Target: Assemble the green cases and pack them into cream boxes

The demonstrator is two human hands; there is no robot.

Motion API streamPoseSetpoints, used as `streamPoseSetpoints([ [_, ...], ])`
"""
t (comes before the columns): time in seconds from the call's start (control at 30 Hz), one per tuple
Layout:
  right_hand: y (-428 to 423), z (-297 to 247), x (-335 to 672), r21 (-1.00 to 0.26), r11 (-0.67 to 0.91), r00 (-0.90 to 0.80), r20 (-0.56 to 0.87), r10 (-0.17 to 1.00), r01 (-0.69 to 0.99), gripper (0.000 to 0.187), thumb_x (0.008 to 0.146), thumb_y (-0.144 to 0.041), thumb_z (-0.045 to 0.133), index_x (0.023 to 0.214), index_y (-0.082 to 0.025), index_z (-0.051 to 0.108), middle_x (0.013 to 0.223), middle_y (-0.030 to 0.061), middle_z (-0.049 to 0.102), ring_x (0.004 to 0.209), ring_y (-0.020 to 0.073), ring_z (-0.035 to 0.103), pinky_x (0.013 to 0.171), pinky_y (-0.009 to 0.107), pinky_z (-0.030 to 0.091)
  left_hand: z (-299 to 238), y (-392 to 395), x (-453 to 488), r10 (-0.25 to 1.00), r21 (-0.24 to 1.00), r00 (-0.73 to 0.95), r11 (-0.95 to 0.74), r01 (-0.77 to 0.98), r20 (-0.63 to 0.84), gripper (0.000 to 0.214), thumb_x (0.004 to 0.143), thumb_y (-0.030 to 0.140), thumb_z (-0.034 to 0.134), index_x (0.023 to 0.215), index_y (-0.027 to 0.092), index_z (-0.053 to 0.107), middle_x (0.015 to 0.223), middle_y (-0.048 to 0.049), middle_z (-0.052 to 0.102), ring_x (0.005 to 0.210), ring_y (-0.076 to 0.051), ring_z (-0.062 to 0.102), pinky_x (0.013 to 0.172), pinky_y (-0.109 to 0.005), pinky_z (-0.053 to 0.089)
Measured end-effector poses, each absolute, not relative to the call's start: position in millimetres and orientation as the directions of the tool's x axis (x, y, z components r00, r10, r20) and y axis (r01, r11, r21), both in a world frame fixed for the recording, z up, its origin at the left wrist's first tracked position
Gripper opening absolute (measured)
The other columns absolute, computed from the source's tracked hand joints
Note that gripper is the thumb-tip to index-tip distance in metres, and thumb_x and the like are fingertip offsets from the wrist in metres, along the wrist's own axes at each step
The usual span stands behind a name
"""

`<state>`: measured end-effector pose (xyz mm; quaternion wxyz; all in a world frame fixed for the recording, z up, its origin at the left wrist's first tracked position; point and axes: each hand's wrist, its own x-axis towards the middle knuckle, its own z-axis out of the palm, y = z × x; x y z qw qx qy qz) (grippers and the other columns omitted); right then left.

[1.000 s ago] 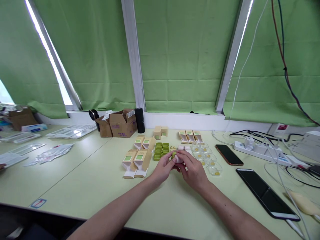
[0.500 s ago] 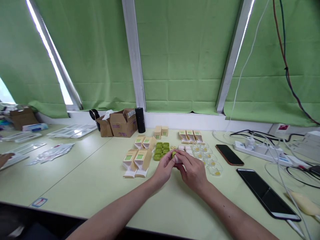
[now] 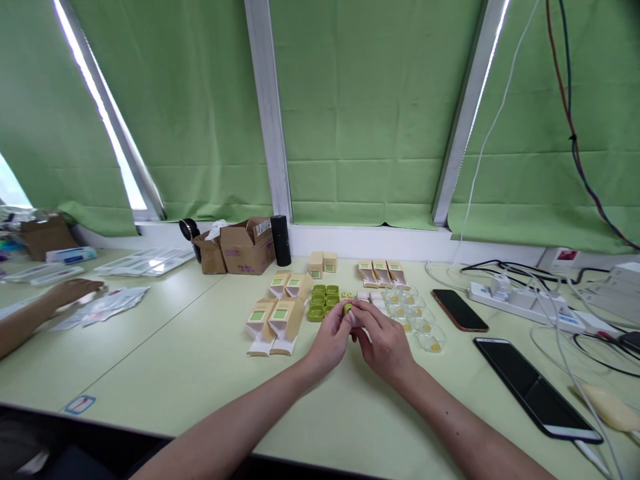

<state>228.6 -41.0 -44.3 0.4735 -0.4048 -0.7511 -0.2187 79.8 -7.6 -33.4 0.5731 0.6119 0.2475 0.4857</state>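
Over the middle of the table, my left hand (image 3: 329,339) and my right hand (image 3: 387,339) meet with their fingers closed round one small green-and-white piece (image 3: 347,309). Its green part shows between the fingertips; the fingers cover most of the rest, so its exact kind is unclear. Just behind my left hand sit several square green cups (image 3: 318,300) in rows. Pale pink-white blocks (image 3: 376,297) and clear plastic cups (image 3: 431,339) with yellow spots lie beyond and beside my right hand. Left of my hands stand several open small cardboard boxes (image 3: 284,319) with green labels.
Two phones (image 3: 534,380) and a power strip (image 3: 523,305) with tangled cables lie on the right. More small boxes (image 3: 381,273), a brown carton (image 3: 247,248) and a black cylinder (image 3: 281,240) stand at the back. At the left, another person's hand (image 3: 75,292) is above flat packets (image 3: 113,307).
My hands stay nearly in place around the green-and-white piece. At the left, the other person's hand and forearm have reached farther in, towards the flat packets.
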Motion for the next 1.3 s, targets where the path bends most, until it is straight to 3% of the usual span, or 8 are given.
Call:
streamPoseSetpoints([
  [0.1, -41.7, -42.7, 227.0, -0.059, 0.589, -0.22, 0.894, 0.39, 0.806, 0.041, 0.098, -0.007, 0.05, 0.135, -0.019, 0.062, 0.129, 0.0153, 0.074, 0.113, 0.0235, 0.076, 0.079, 0.032, 0.068, -37.0, -8.6, 81.6, 0.865, 0.94, 0.385, -0.243, -0.24, 0.322, 0.058, 0.093, 0.063, 0.066, 0.128, 0.017, 0.06, 0.098, -0.0062, 0.068, 0.079, -0.016, 0.061, 0.074, -0.03, 0.052],
  [0.3, -41.6, -41.9, 225.6, -0.052, 0.599, -0.216, 0.905, 0.367, 0.799, 0.04, 0.098, -0.005, 0.049, 0.134, -0.018, 0.061, 0.129, 0.0167, 0.074, 0.112, 0.0239, 0.076, 0.083, 0.034, 0.069, -44.2, -8.0, 85.0, 0.87, 0.936, 0.364, -0.259, -0.238, 0.334, 0.058, 0.095, 0.062, 0.065, 0.131, 0.018, 0.056, 0.127, -0.0147, 0.066, 0.118, -0.027, 0.062, 0.101, -0.041, 0.052],
  [0.47, -41.1, -43.2, 225.5, -0.043, 0.605, -0.225, 0.906, 0.36, 0.795, 0.041, 0.098, -0.006, 0.049, 0.136, -0.017, 0.06, 0.13, 0.0182, 0.073, 0.116, 0.0255, 0.075, 0.086, 0.036, 0.069, -47.1, -8.6, 86.7, 0.872, 0.934, 0.363, -0.243, -0.262, 0.329, 0.056, 0.095, 0.057, 0.067, 0.134, 0.018, 0.054, 0.137, -0.0177, 0.062, 0.13, -0.031, 0.058, 0.106, -0.045, 0.05],
  [0.6, -41.5, -42.7, 225.5, -0.041, 0.609, -0.223, 0.909, 0.352, 0.792, 0.042, 0.099, -0.007, 0.049, 0.137, -0.018, 0.061, 0.13, 0.0179, 0.073, 0.114, 0.0251, 0.076, 0.083, 0.035, 0.069, -46.0, -9.8, 86.1, 0.874, 0.93, 0.347, -0.258, -0.263, 0.34, 0.053, 0.096, 0.055, 0.066, 0.133, 0.018, 0.056, 0.13, -0.0151, 0.065, 0.117, -0.027, 0.063, 0.099, -0.04, 0.053],
  [0.77, -40.4, -44.1, 227.8, -0.06, 0.599, -0.21, 0.905, 0.371, 0.799, 0.044, 0.099, -0.007, 0.049, 0.14, -0.019, 0.059, 0.131, 0.0164, 0.073, 0.116, 0.0252, 0.075, 0.087, 0.037, 0.069, -43.5, -10.5, 81.8, 0.879, 0.94, 0.385, -0.171, -0.296, 0.281, 0.059, 0.096, 0.059, 0.066, 0.137, 0.018, 0.057, 0.113, -0.0088, 0.068, 0.084, -0.015, 0.06, 0.076, -0.028, 0.05],
  [1.0, -39.9, -48.0, 228.8, -0.088, 0.623, -0.208, 0.898, 0.387, 0.777, 0.05, 0.1, -0.009, 0.048, 0.148, -0.019, 0.053, 0.131, 0.0168, 0.072, 0.122, 0.0266, 0.072, 0.094, 0.042, 0.068, -40.2, -8.2, 82.6, 0.837, 0.913, 0.442, -0.151, -0.379, 0.322, 0.061, 0.086, 0.057, 0.08, 0.13, 0.021, 0.058, 0.123, -0.0109, 0.066, 0.106, -0.022, 0.064, 0.088, -0.031, 0.052],
  [1.17, -42.2, -46.3, 229.5, -0.101, 0.636, -0.224, 0.884, 0.41, 0.765, 0.049, 0.098, -0.01, 0.051, 0.145, -0.019, 0.056, 0.134, 0.0163, 0.071, 0.12, 0.0273, 0.073, 0.093, 0.042, 0.068, -41.9, -5.1, 82.1, 0.817, 0.926, 0.501, -0.101, -0.364, 0.287, 0.062, 0.087, 0.061, 0.077, 0.128, 0.019, 0.057, 0.093, -0.0019, 0.063, 0.079, -0.013, 0.06, 0.072, -0.025, 0.048],
  [1.3, -41.7, -45.6, 229.0, -0.087, 0.62, -0.213, 0.895, 0.393, 0.78, 0.043, 0.1, -0.009, 0.049, 0.141, -0.019, 0.06, 0.13, 0.0168, 0.072, 0.115, 0.026, 0.075, 0.087, 0.039, 0.069, -42.1, -5.3, 81.2, 0.821, 0.933, 0.5, -0.102, -0.346, 0.276, 0.064, 0.087, 0.063, 0.077, 0.128, 0.018, 0.058, 0.085, 0.0012, 0.058, 0.068, -0.009, 0.049, 0.064, -0.023, 0.04],
])
